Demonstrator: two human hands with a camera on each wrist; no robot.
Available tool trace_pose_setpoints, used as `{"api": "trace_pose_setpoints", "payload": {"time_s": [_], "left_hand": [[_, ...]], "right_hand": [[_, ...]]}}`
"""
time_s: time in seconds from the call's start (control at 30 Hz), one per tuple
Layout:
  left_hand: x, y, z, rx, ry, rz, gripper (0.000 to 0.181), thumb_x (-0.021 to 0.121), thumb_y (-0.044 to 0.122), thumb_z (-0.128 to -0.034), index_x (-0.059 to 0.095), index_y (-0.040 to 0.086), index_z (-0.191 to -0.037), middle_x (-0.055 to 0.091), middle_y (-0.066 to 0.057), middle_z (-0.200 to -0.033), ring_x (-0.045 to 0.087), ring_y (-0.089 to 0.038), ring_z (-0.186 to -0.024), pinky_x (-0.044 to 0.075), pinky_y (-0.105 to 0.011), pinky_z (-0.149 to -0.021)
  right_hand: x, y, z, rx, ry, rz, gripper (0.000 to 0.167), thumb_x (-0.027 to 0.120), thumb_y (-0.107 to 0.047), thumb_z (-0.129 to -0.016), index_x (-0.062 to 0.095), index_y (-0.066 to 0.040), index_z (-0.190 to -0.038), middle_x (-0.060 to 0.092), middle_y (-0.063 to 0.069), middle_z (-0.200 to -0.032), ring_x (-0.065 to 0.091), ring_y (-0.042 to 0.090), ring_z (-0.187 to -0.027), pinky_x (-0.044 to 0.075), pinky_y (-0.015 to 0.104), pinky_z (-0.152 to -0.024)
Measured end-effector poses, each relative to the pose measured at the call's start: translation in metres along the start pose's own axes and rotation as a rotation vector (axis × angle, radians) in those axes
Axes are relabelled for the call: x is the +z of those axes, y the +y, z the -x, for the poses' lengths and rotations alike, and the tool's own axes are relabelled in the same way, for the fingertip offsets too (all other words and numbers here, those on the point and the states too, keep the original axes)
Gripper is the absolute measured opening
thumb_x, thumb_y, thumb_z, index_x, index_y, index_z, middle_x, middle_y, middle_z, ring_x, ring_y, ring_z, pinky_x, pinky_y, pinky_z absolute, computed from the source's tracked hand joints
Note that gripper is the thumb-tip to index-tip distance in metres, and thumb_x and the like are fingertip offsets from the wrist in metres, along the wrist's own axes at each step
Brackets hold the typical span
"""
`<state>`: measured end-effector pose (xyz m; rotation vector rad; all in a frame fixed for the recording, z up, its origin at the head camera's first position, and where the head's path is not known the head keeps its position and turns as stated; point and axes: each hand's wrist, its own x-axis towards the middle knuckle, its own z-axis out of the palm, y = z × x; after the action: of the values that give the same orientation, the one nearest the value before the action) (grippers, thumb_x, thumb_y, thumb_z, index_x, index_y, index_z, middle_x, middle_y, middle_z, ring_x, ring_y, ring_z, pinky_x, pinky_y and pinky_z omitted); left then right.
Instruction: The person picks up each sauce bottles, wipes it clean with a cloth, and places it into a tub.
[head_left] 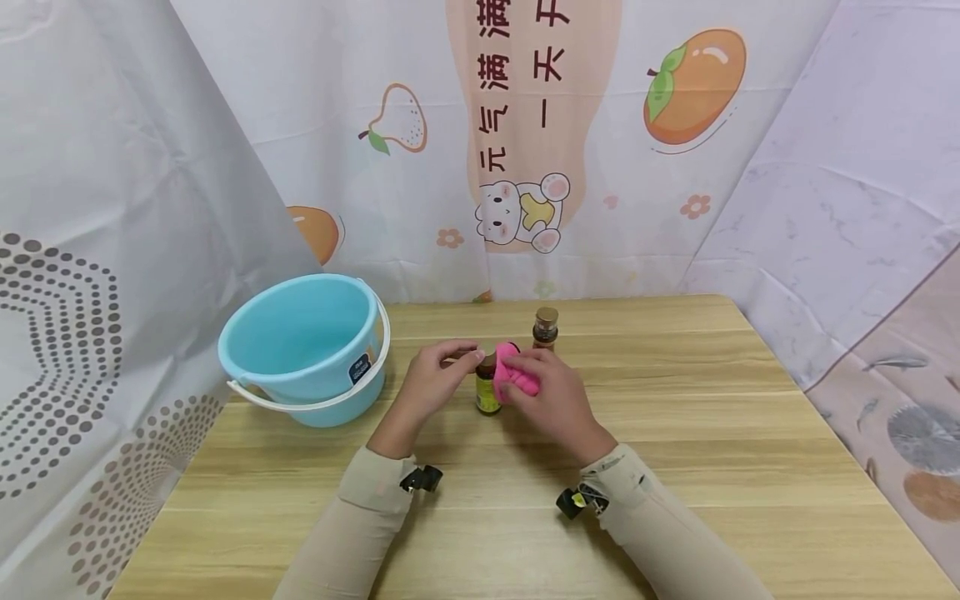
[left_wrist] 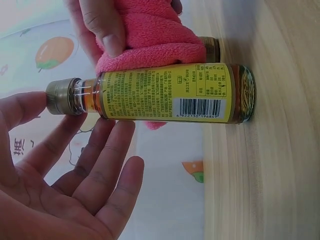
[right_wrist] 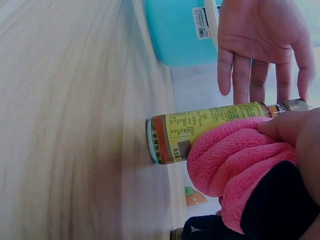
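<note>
**Hard, smooth, and better held by its middle**

Nearest to me are my two hands, above the pale wood-grain table [head_left: 487, 517]. With my left hand [head_left: 432, 383] I pinch the cap lightly between thumb and index finger, while the other fingers are spread beside the neck. With my right hand [head_left: 553, 396] I pinch a bright pink, fluffy cloth with a dark part [left_wrist: 150, 40], and I press it to the side of the bottle.

This slim, clear glass bottle with a yellow printed label and a metal-coloured screw cap [left_wrist: 170, 95] stands upright on the table, between my hands. I see amber liquid in it, so I expect it is heavier than its thin shape suggests. The glass will be stiff, slippery where it is bare, and could break if it is knocked over. I judge that the labelled body is the best place to take hold; the cap is narrow and good only for steadying from above. The cloth should be light and very soft: it will fold under my fingers, and a thick pinch in its middle would hold it best.

To the left, well apart, is a light blue plastic bucket with a white handle [head_left: 330, 379]. Behind my right hand stands a second, dark bottle with a gold-brown cap [head_left: 546, 333], partly hidden. Farthest is a white curtain with fruit drawings [head_left: 420, 200].
</note>
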<state>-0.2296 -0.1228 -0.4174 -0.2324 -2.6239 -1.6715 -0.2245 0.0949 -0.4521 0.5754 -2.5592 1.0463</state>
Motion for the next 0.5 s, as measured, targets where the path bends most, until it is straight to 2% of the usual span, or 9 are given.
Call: {"api": "trace_pose_setpoints", "payload": {"time_s": [0.13, 0.37, 0.5], "left_hand": [[-0.001, -0.001, 0.000, 0.000, 0.003, 0.001, 0.043, 0.068, 0.047, -0.0982, 0.073, 0.018, -0.130, 0.074, -0.002, -0.124, 0.070, -0.025, -0.116, 0.058, -0.048, -0.097], [-0.001, -0.002, -0.001, 0.002, 0.006, 0.004, 0.041, 0.067, 0.046, -0.0986, 0.074, 0.019, -0.129, 0.074, -0.001, -0.126, 0.069, -0.024, -0.118, 0.057, -0.048, -0.098], [-0.001, 0.000, 0.000, 0.007, -0.001, 0.004, 0.041, 0.067, 0.045, -0.0991, 0.074, 0.018, -0.129, 0.073, -0.001, -0.129, 0.068, -0.024, -0.120, 0.056, -0.049, -0.100]], "right_hand": [[0.002, 0.002, 0.001, 0.024, -0.027, 0.006, 0.039, 0.081, -0.028, -0.089, 0.076, -0.015, -0.126, 0.070, 0.007, -0.122, 0.067, 0.020, -0.092, 0.056, 0.031, -0.071], [0.009, 0.009, 0.002, 0.116, -0.137, 0.050, 0.041, 0.080, -0.033, -0.089, 0.076, -0.017, -0.127, 0.070, 0.007, -0.126, 0.068, 0.024, -0.099, 0.057, 0.039, -0.079], [0.011, 0.011, 0.002, 0.129, -0.153, 0.057, 0.041, 0.080, -0.034, -0.089, 0.076, -0.018, -0.127, 0.069, 0.007, -0.127, 0.067, 0.025, -0.101, 0.057, 0.040, -0.081]]}}
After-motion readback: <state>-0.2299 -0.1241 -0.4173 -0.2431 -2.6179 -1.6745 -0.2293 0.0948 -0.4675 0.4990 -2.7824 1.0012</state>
